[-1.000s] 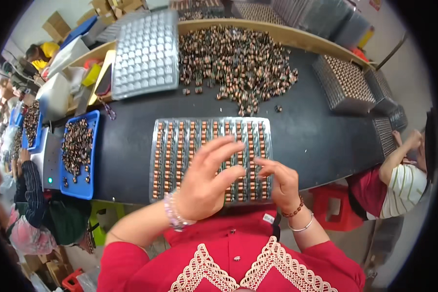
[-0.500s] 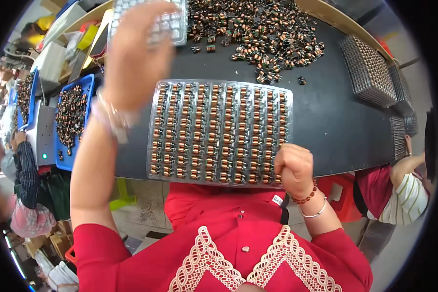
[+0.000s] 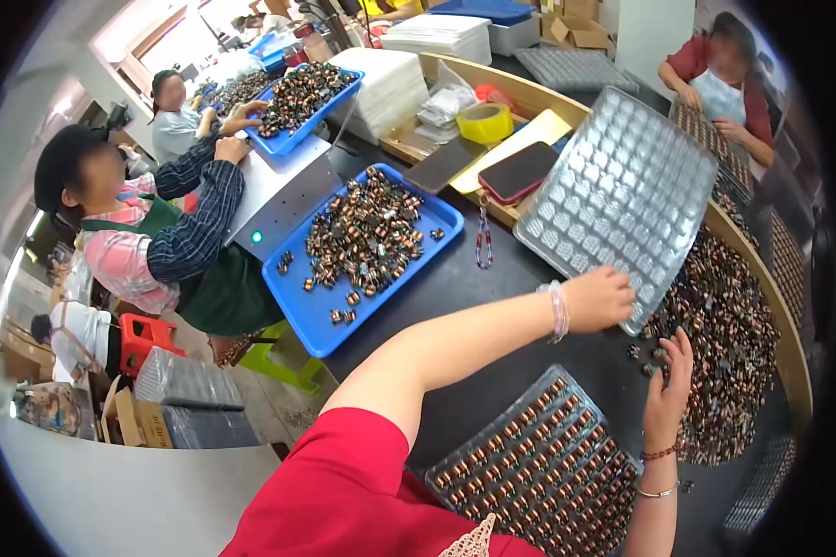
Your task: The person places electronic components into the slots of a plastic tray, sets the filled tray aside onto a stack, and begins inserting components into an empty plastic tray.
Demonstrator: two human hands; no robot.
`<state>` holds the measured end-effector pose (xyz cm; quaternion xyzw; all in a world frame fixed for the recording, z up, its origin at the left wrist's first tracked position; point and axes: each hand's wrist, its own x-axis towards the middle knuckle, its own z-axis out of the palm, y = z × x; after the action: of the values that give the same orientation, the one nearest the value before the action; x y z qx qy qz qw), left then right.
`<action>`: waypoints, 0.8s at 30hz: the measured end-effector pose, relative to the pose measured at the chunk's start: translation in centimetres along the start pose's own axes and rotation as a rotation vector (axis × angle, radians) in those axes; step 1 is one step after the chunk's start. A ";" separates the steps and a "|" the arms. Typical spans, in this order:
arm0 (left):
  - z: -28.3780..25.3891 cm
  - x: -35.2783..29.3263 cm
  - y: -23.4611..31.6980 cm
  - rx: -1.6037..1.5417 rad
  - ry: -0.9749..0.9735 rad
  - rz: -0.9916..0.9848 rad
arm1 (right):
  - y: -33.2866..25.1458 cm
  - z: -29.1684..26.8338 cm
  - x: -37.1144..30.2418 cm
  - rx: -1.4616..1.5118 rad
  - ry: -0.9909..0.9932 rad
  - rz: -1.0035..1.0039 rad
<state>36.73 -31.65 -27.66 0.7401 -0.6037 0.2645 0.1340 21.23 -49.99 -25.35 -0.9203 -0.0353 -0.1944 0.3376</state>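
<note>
My left hand (image 3: 599,299) is closed on the near edge of a clear plastic tray (image 3: 613,181), whose moulded pockets look empty. That tray slants across the far side of the bench. Just to the right of its near corner, my right hand (image 3: 669,390) is raised with fingers apart and nothing in it. Close to me lies a second clear tray, its rows filled with small copper-wound coils (image 3: 539,446); my sleeve covers part of it. Beside my right hand spreads a large heap of loose coils (image 3: 729,343).
A blue tray of loose coils (image 3: 367,237) is on my left, near a dark phone (image 3: 520,172) and yellow tape roll (image 3: 485,123). A wooden rim (image 3: 780,297) edges the bench. One co-worker handles another blue tray (image 3: 306,102); another person (image 3: 724,88) works at far right.
My view has swung left. My left hand has reached the empty tray and closed on its edge. My right hand has left the filled tray and opened from a fist.
</note>
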 end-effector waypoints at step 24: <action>-13.9 8.0 -4.1 -0.045 0.766 -0.277 | 1.2 5.3 2.9 -0.628 -0.187 -0.243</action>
<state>38.58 -30.06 -11.29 0.6593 -0.4103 0.4869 0.3998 25.89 -47.74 -28.64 -0.9821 -0.1141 -0.1494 0.0078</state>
